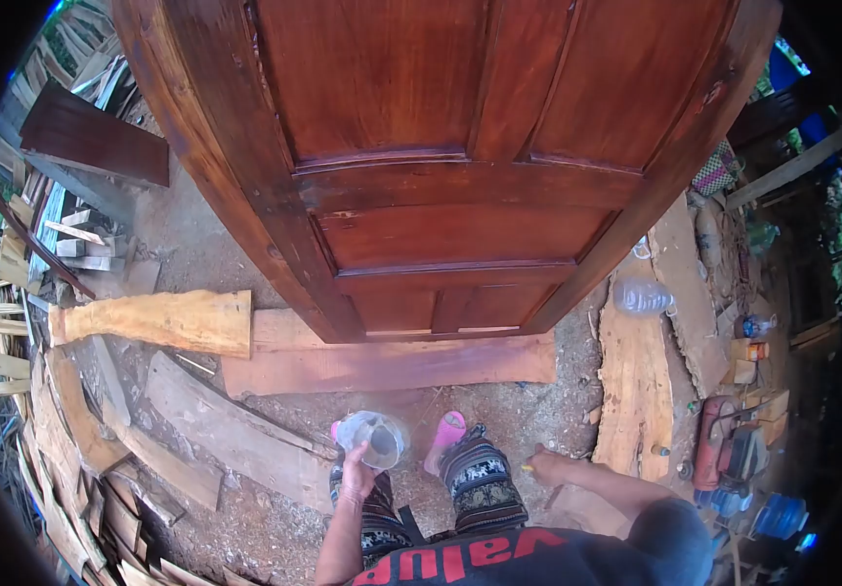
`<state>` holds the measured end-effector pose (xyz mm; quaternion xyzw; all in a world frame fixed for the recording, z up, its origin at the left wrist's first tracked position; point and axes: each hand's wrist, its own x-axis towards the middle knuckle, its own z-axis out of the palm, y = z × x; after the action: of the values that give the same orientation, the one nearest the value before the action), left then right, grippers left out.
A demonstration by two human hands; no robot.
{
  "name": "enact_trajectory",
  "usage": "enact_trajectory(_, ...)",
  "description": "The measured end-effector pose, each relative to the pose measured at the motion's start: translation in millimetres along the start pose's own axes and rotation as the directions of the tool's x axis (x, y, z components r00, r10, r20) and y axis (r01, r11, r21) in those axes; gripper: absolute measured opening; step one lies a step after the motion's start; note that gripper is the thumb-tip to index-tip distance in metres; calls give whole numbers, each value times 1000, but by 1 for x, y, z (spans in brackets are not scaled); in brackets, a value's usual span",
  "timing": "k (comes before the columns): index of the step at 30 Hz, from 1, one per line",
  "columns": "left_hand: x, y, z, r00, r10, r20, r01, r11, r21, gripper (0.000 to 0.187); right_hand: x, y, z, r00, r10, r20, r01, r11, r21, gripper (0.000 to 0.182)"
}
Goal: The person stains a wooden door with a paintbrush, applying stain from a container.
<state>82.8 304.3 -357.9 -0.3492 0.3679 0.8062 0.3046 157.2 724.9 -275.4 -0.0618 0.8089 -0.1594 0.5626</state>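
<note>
My left hand [357, 475] is closed around the rim of a clear plastic container [382, 439], held above my feet; whatever lies inside it is blurred. Out to the right, my right hand [548, 467] is closed, with a small yellow piece [527, 469] showing at its fingers; its kind cannot be made out. In front of me stands a large reddish-brown wooden panel door [470, 234], glossy in places. Its lower end is at a reddish plank [392, 366] lying on the ground.
Pale boards [167, 322] and a long curved plank [226, 410] lie to the left, near stacked wood offcuts [79, 239]. At right are a rough slab [636, 391], a clear plastic jug [643, 296], a red cylindrical machine [714, 439] and a blue bottle [780, 516].
</note>
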Motion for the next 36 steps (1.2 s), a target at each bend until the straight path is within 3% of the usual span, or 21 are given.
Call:
enact_trajectory(1,16,7,6,1000,-1,6,1,1000,2,67,10,-11,-42,989,67,-131,-64,998,31,26)
enact_trajectory(2,33,19,22,999,34,-34,-27,984,179,71,20,-26,-80,952,70,-298,-26,988,150,27)
enact_trajectory(3,50,27,35,995,74,-70,-45,936,350,75,28,-42,-111,863,26,-504,93,973,211,33)
enact_trajectory(5,88,33,50,993,116,16,-113,910,400,79,35,-76,-166,803,-3,-595,326,840,435,39)
enact_trajectory(7,131,28,46,982,153,114,-188,876,444,82,54,-107,-179,572,-114,-812,599,735,318,42)
enact_trajectory(8,158,22,39,970,185,154,-238,833,500,84,67,-117,-181,564,-103,-819,598,736,319,42)
enact_trajectory(10,205,15,25,941,229,248,-332,764,554,89,98,-127,-179,536,-290,-793,608,784,124,45)
enact_trajectory(13,241,24,20,906,264,330,-421,618,663,89,152,-114,-160,499,-296,-814,658,741,134,45)
enact_trajectory(14,255,26,15,896,327,302,-437,524,731,87,167,-106,-155,390,-307,-868,667,744,37,44)
enact_trajectory(15,271,31,20,895,277,349,-440,673,595,86,187,-85,-145,346,-275,-897,644,764,15,44)
enact_trajectory(17,307,25,1,861,307,405,-508,545,667,86,188,-60,-144,457,-208,-865,773,574,270,43)
enact_trajectory(18,318,22,-1,848,300,437,-529,529,663,86,199,-43,-140,414,-182,-892,817,506,276,41)
enact_trajectory(20,331,14,-3,857,290,425,-515,474,714,87,194,-27,-140,402,-48,-915,771,557,310,34)
enact_trajectory(21,338,8,-3,849,284,446,-529,466,709,87,191,-23,-140,310,-35,-950,753,619,223,27)
enact_trajectory(24,348,2,27,849,105,517,-482,553,680,92,163,-30,-154,115,-3,-993,828,552,95,22)
enact_trajectory(26,328,-3,53,848,-97,521,-361,614,702,93,131,-47,-167,16,72,-997,870,491,49,20)
enact_trajectory(28,335,-15,53,815,-227,533,-298,625,722,94,103,-34,-184,-245,94,-965,868,464,-175,19)
enact_trajectory(32,340,-12,36,778,-338,530,-262,593,761,95,40,55,-218,-744,269,-612,504,827,-248,15)
enact_trajectory(33,348,-9,29,774,-361,519,-247,583,774,94,36,71,-224,-837,297,-460,382,919,-102,12)
enact_trajectory(35,351,-1,28,767,-365,528,-253,584,771,94,53,70,-239,-960,182,-213,186,983,2,12)
enact_trajectory(36,351,4,32,749,-388,538,-269,563,781,92,70,19,-243,-923,255,-287,316,929,-192,13)
